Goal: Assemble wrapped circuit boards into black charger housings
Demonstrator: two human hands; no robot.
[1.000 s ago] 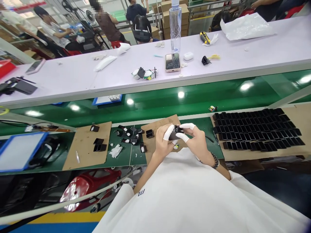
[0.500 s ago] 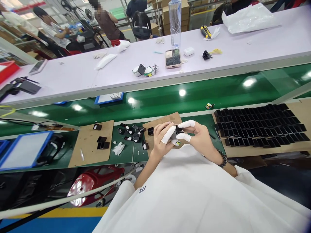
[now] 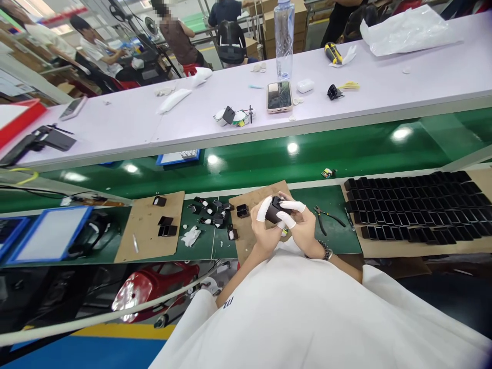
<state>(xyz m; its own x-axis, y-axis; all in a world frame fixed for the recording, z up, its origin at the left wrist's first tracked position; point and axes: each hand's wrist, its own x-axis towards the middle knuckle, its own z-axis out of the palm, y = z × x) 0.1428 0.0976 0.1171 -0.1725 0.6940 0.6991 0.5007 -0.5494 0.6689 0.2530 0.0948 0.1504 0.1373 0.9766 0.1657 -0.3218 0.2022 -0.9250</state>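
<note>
My left hand (image 3: pixel 265 230), with white covers on its fingertips, is closed around one side of a black plastic casing (image 3: pixel 273 210). From the other side, my right hand (image 3: pixel 305 228) grips the same casing between a covered thumb and finger. Part of a small circuit board (image 3: pixel 284 232) with green and yellow shows below the casing. Whether it is joined to the casing is hidden by my fingers. Under my hands lies a cardboard sheet (image 3: pixel 246 241), with black casings (image 3: pixel 242 210) on it just left of my left hand.
Pliers (image 3: pixel 326 218) lie right of my right hand. Farther right, rows of black casings (image 3: pixel 415 205) cover another cardboard sheet. To the left are a heap of black parts (image 3: pixel 215 212) and crumpled tissue (image 3: pixel 191 236). A raised shelf (image 3: pixel 230 138) holds a phone (image 3: pixel 279 96) and bottle (image 3: pixel 284 46).
My right hand has moved in closer to my left, and its fingers now lie over the casing. The pliers, partly covered before, are now in full view. The whole view has shifted slightly.
</note>
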